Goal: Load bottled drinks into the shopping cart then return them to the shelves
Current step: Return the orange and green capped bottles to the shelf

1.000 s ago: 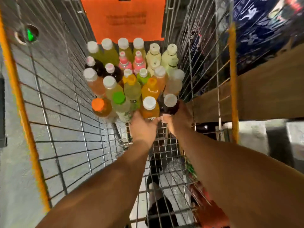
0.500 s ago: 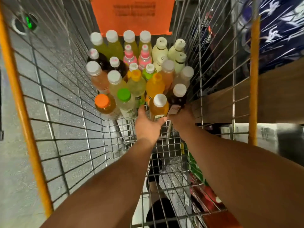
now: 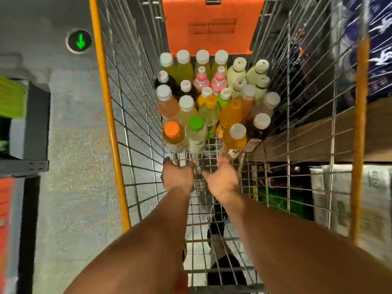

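The orange-juice plastic bottle with white cap (image 3: 234, 141) stood just beyond both hands in the wire shopping cart (image 3: 135, 115). The left hand (image 3: 177, 177) and right hand (image 3: 222, 179) held nothing, fingers loose; the right fingertips perhaps touched it.

green arrow floor marker (image 3: 80, 40), grey floor (image 3: 70, 145)

A shop, seen down into a wire shopping cart (image 3: 135, 115) with orange-yellow rails. Standing packed at its far end: many bottled drinks (image 3: 210, 98) in mixed colours. Stocked shelves (image 3: 331, 145) close on the right, with wrapped goods, and a green arrow marker (image 3: 80, 40) set in the grey floor.
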A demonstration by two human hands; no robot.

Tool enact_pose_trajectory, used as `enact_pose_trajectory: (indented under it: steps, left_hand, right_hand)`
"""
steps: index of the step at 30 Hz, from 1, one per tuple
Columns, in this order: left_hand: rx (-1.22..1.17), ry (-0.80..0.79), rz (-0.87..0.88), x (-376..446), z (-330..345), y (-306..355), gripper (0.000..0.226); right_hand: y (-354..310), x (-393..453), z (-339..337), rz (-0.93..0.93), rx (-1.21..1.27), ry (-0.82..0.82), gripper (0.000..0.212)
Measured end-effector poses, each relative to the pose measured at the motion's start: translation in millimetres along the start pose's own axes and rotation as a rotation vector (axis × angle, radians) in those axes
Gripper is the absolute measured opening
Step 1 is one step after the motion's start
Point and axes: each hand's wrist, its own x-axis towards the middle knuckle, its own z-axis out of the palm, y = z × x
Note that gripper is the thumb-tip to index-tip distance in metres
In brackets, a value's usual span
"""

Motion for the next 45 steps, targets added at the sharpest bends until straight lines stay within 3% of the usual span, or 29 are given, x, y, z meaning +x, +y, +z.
enact_pose_trajectory:
  steps: [2, 4, 8, 11, 14, 17, 25, 30, 35, 40, 45]
  left_hand:
    - [-0.052, 0.045, -0.058, 7.6, 0.6, 12.8, 0.082]
    - [-0.127, 0.090, -0.083, 19.3, -0.2, 29.4, 0.063]
    - [-0.317, 0.018, 0.037, 43.3, 2.8, 51.7, 0.052]
    - [-0.191, 0.073, 0.142, 53.3, 4.1, 54.5, 0.047]
    - [-0.183, 0.102, 0.151, 58.7, 5.6, 55.9, 0.025]
    - [-0.084, 0.100, 0.169, 56.3, 2.1, 57.4, 0.027]
    - [0.030, 0.086, 0.202, 23.3, -19.7, 56.8, 0.028]
    - [0.098, 0.006, 0.338, -23.8, -55.6, 70.3, 0.029]
    - [0.196, -0.163, 0.637, -80.1, -113.8, 93.9, 0.031]
    - [0.082, -0.339, 0.852, -158.1, -187.5, 108.8, 0.039]
    - [0.161, -0.408, 1.077, -247.0, -241.7, 100.9, 0.026]
  right_hand:
    - [-19.4, 4.7, 6.4, -0.083, -0.024, 0.027, 0.060]
    - [-35.1, 14.0, 11.3, -0.168, 0.041, 0.035, 0.052]
    - [-60.9, 33.9, 13.0, -0.257, 0.081, 0.137, 0.035]
    - [-70.4, 41.4, 14.3, -0.308, 0.159, 0.254, 0.036]
    - [-68.3, 49.6, 19.4, -0.251, 0.165, 0.226, 0.048]
    - [-64.6, 57.8, 25.6, -0.180, 0.189, 0.160, 0.056]
    - [-46.7, 33.5, -1.8, -0.179, 0.140, 0.179, 0.057]
    - [-45.0, -23.8, -53.4, -0.195, 0.192, 0.266, 0.059]
    - [-61.6, -104.7, -111.1, -0.172, 0.084, 0.387, 0.060]
    - [-65.2, -226.5, -143.5, -0.131, 0.460, 0.707, 0.052]
    - [-56.4, -342.3, -169.9, -0.044, 0.514, 0.854, 0.049]
